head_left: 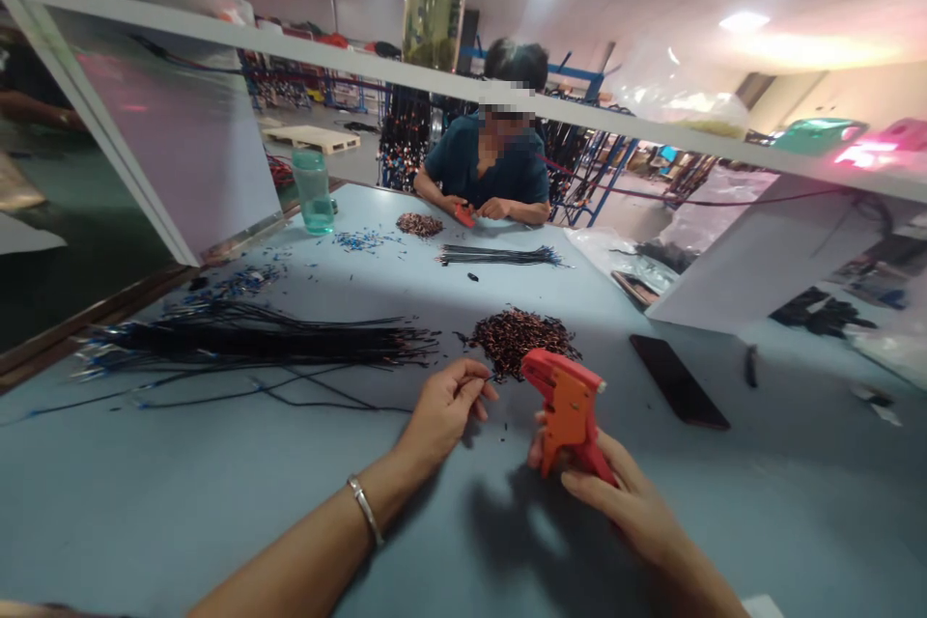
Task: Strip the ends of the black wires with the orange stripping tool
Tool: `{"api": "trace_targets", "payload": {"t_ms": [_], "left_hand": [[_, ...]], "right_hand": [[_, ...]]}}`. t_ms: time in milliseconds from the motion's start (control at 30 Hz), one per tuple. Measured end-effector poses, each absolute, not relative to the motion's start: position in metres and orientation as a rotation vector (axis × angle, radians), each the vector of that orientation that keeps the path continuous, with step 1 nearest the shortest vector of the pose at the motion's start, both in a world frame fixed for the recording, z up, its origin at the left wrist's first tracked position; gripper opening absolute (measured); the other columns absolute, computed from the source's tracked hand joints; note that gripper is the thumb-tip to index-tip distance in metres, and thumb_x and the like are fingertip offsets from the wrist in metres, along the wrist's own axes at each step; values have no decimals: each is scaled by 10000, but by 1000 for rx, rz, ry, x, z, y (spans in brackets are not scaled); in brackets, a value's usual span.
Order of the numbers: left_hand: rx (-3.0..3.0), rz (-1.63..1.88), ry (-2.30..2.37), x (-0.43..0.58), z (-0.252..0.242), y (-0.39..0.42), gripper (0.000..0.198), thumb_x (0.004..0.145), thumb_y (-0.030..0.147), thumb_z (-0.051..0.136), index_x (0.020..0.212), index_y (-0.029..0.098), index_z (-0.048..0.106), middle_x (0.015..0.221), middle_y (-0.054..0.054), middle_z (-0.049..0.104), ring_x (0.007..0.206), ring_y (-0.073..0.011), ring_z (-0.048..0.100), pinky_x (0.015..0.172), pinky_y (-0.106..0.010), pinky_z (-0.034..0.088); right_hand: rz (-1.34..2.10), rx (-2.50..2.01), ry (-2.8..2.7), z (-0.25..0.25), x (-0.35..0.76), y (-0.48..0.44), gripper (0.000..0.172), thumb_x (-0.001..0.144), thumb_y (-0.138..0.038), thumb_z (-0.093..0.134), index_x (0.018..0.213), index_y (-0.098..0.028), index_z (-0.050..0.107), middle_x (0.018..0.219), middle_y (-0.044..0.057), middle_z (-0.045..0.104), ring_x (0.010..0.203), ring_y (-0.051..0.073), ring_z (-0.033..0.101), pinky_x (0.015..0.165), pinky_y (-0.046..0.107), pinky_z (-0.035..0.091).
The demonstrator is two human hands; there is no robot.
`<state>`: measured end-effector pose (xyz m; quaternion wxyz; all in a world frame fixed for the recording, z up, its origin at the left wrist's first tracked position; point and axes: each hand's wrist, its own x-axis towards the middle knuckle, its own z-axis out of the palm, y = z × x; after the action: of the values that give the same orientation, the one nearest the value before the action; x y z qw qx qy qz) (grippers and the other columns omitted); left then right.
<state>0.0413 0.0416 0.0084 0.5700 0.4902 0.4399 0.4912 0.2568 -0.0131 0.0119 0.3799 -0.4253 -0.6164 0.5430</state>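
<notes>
My right hand (pixel 615 492) is wrapped round the handles of a red and orange wire stripper (pixel 569 406), its head tilted up and to the left. My left hand (pixel 453 401) is closed in a pinch on a thin black wire (pixel 340 403), which trails left from the hand across the table. Just beyond both hands lies a pile of small black and copper-coloured cut ends (pixel 525 338). To the left stretches a thick bundle of black wires (pixel 267 338) with blue and metal tips at its far left.
Across the table (pixel 217 502) a person (pixel 485 164) holds a red tool near a smaller wire bundle (pixel 499 255). A bottle (pixel 313 193) stands at the back left, near scattered blue bits (pixel 366 239). At right lies a black phone (pixel 679 379). A white shelf (pixel 340 66) spans overhead.
</notes>
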Motion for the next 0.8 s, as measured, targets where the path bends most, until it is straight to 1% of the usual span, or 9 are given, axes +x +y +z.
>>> {"api": "trace_targets", "payload": {"t_ms": [33, 100, 167, 233, 300, 367, 467, 533, 800], "left_hand": [[1153, 1153, 1041, 41, 7, 42, 261, 736, 399, 634, 850, 166, 604, 681, -13, 668, 522, -115, 550, 538, -244, 428], [1161, 1160, 1056, 40, 5, 42, 248, 725, 403, 644, 792, 167, 610, 643, -6, 649, 517, -116, 552, 533, -242, 429], [1176, 1174, 1072, 39, 4, 42, 242, 731, 403, 642, 784, 168, 622, 611, 10, 622, 504, -109, 533, 516, -230, 407], [1193, 1197, 1086, 38, 4, 42, 242, 748, 410, 632, 798, 173, 624, 596, 29, 589, 480, -93, 482, 492, -218, 367], [1211, 1227, 1096, 37, 6, 43, 245, 770, 420, 619, 815, 179, 620, 597, 43, 558, 485, -87, 438, 491, -215, 338], [1230, 1247, 1099, 37, 8, 43, 240, 788, 419, 610, 816, 181, 616, 611, 43, 543, 525, -94, 436, 516, -217, 336], [1262, 1256, 1091, 37, 12, 40, 221, 804, 398, 605, 809, 178, 615, 630, 34, 544, 594, -111, 464, 577, -224, 360], [1294, 1246, 1082, 37, 15, 38, 214, 813, 389, 593, 820, 176, 613, 632, 33, 541, 603, -117, 469, 597, -232, 370], [1389, 1197, 1092, 38, 22, 33, 227, 810, 389, 572, 750, 172, 604, 629, 19, 545, 619, -126, 484, 606, -233, 384]], "right_hand": [[1469, -1033, -1493, 11, 256, -14, 455, 779, -384, 653, 1189, -196, 593, 921, 89, 692, 870, 266, 642, 793, 394, 495], [1629, -933, -1331, 10, 253, -16, 470, 746, -356, 656, 1188, -208, 596, 925, 91, 689, 855, 268, 657, 784, 407, 501], [1769, -864, -1191, 9, 251, -16, 472, 713, -308, 645, 1176, -225, 610, 977, 92, 684, 831, 264, 677, 750, 409, 517], [1886, -817, -1104, 8, 251, -17, 483, 686, -261, 633, 1168, -232, 625, 991, 85, 681, 810, 257, 692, 723, 400, 526], [1977, -778, -1065, 5, 251, -17, 487, 673, -234, 630, 1160, -223, 639, 948, 75, 691, 794, 249, 702, 714, 384, 529], [2042, -755, -1047, 2, 251, -17, 479, 674, -229, 640, 1152, -208, 652, 908, 71, 701, 787, 245, 707, 719, 371, 530], [2080, -737, -1040, 0, 250, -18, 478, 673, -230, 663, 1150, -199, 659, 906, 71, 711, 794, 244, 709, 736, 363, 529], [2083, -728, -1046, 0, 250, -18, 479, 681, -225, 665, 1159, -200, 656, 912, 70, 713, 809, 244, 709, 753, 364, 525], [2066, -692, -1103, -2, 252, -19, 460, 721, -241, 686, 1176, -178, 649, 912, 78, 713, 806, 242, 701, 722, 351, 527]]}}
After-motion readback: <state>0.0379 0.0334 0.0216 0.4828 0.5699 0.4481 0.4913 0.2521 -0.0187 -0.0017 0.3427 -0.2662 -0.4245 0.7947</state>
